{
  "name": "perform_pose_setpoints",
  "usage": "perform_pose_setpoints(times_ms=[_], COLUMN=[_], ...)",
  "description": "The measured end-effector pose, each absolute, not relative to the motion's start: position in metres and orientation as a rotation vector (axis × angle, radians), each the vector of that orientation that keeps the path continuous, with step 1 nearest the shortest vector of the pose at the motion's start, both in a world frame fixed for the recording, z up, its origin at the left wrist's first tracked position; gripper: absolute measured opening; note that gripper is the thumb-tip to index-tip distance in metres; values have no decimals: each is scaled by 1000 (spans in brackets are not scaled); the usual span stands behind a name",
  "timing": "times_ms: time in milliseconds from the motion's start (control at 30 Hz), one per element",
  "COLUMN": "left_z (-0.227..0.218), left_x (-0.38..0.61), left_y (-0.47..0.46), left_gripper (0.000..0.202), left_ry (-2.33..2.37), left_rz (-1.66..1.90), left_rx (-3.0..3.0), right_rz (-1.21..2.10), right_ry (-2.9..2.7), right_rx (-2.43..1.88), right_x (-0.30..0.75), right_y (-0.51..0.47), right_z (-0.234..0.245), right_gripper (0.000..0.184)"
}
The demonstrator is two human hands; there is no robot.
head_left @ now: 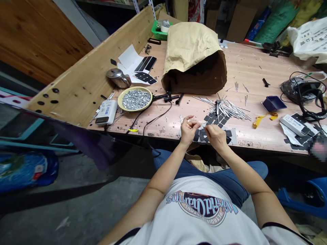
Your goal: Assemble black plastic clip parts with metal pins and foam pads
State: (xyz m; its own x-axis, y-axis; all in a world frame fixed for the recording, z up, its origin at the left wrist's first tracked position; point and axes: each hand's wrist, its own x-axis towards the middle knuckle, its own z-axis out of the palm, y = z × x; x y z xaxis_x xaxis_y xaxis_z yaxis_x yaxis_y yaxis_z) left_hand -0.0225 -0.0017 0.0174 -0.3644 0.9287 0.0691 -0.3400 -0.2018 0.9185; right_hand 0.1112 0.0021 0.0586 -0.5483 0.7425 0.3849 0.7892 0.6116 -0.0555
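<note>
My left hand [188, 131] and my right hand [216, 136] meet at the table's front edge, both with closed fingertips. Between them runs a thin metal rod [202, 125], pinched at each end; its tips are too small to make out. Black flat pads [203, 136] lie on a grey sheet under my hands. Just beyond, a loose pile of thin metal rods [233, 109] spreads over the table, with a small black clamp-like part [217, 106] on it. A scatter of tiny silver pieces [181, 118] lies by my left fingers.
Left on the table [158, 117] stand a yellow bowl [122, 106] of small silver pieces, a white box [106, 112] and a metal pot [117, 77]. A large open paper bag [192, 47] is behind. To the right are a dark blue tray [274, 103], yellow strap [258, 120] and black cables.
</note>
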Motion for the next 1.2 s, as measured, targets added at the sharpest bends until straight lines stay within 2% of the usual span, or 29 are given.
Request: perform_pose_setpoints(times_ms=[167,400,600,733,933,1067,1200], left_z=[21,17,9,0,-6,-5,-4], left_x=[-22,-22,-16,-7,0,-6,-12], left_y=[-3,-3,-5,-8,-10,-8,-7], left_gripper=[51,53,51,50,52,50,47], left_ry=[1066,1005,965,1005,1269,1350,1369], left_rz=[1752,1691,1609,1472,1322,1352,1414], left_rx=[834,875,875,895,1032,1068,1059], right_rz=[-145,363,596,548,250,301,246], right_ry=[-2449,-2392,-2310,-2347,-2253,-2420,-2235], right_rx=[-1215,-1265,-1206,-1195,-1999,-1925,-2177], right_x=[113,118,129,151,174,165,159], right_y=[5,12,3,-13,-25,-27,-27], right_z=[59,62,62,50,34,36,43], right_gripper=[37,27,28,30,37,37,40])
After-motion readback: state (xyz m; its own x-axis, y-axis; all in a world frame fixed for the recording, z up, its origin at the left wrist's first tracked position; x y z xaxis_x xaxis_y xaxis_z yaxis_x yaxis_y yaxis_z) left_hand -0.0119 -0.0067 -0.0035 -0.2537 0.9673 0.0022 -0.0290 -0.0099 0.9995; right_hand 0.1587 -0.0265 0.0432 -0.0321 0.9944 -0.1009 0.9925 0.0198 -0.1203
